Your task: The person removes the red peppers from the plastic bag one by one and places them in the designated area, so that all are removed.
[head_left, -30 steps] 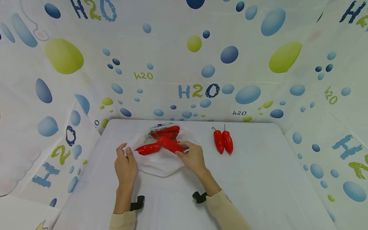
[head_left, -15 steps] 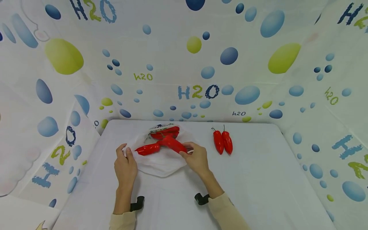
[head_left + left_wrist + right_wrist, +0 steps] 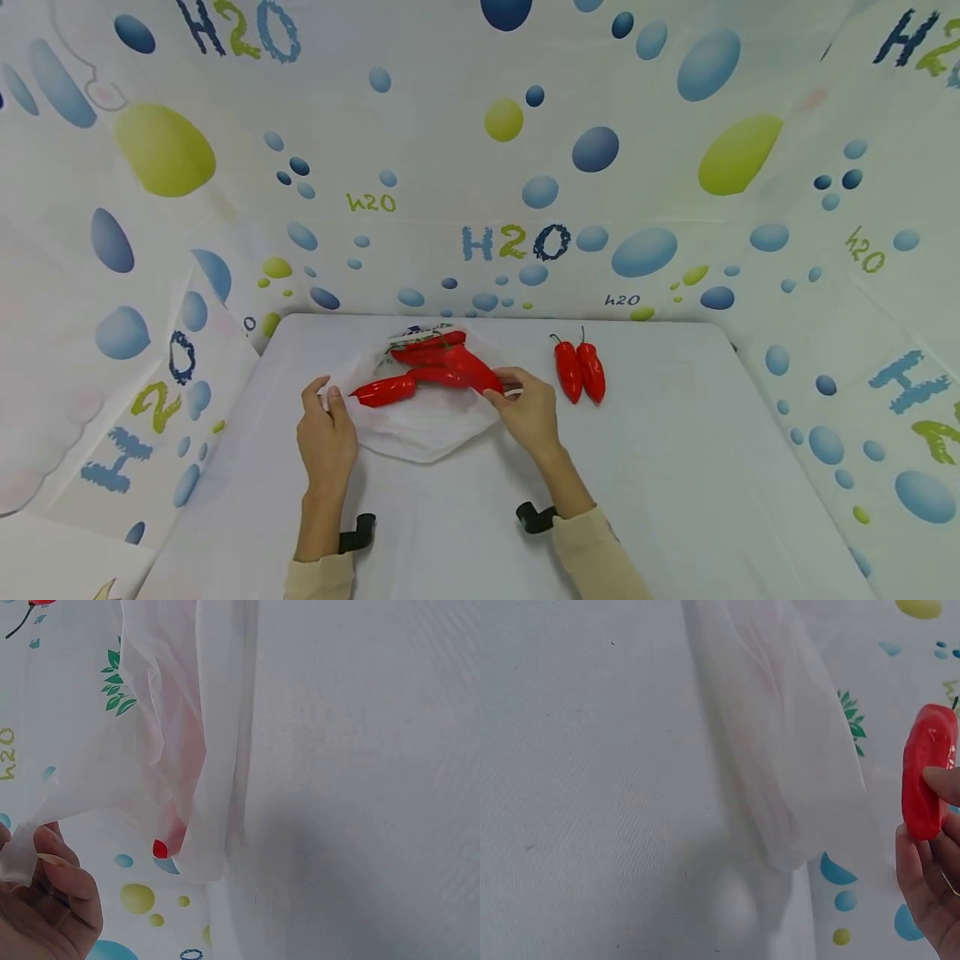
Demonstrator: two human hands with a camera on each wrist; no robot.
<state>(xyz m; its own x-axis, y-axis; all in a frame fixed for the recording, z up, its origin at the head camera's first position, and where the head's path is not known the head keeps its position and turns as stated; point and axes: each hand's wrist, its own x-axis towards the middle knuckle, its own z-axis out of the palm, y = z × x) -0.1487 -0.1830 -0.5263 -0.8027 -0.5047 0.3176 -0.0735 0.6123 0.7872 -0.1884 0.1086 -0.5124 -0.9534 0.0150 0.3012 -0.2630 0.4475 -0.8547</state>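
A white, thin plastic bag (image 3: 423, 436) with green leaf prints (image 3: 118, 688) lies spread on the table. My left hand (image 3: 327, 437) pinches the bag's edge between thumb and fingers, plain in the left wrist view. My right hand (image 3: 531, 414) grips one end of a shiny red chili pepper (image 3: 924, 761), raised over the bag in the head view. More red peppers rest in the bag's opening, among them a left pepper (image 3: 384, 392) and a back pepper (image 3: 431, 342). Several overlap, so parts of them are hidden.
Two red peppers with dark stems, a left one (image 3: 568, 371) and a right one (image 3: 592, 372), lie side by side on the white table (image 3: 675, 467), right of the bag. Behind stands a white backdrop (image 3: 420, 125) printed with blue and green drops.
My right hand has moved right, drawing the held pepper with it and uncovering more of the peppers behind. My left hand has stayed almost in place at the bag's edge.
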